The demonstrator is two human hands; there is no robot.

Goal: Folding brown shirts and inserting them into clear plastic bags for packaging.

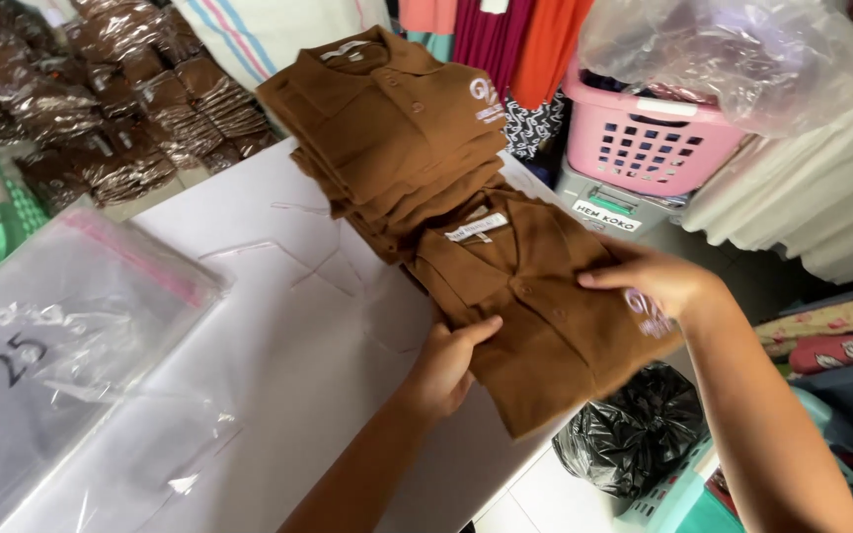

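Shirt (545, 326): lay folded at table (288, 326) edge, between both hands.
Left hand (443, 367): pinched near-left edge.
Right hand (656, 279): pressed flat, fingers together, far-right side.

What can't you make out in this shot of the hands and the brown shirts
Head view only:
- Folded brown shirt: underside hidden; left hand and right hand cover its edges.
- Shirt stack: lower shirts covered, count unclear.
- Pink basket: contents veiled by the clear plastic bag.
- Black bag: contents hidden.
- Wrapped shirts: glare blurs detail.
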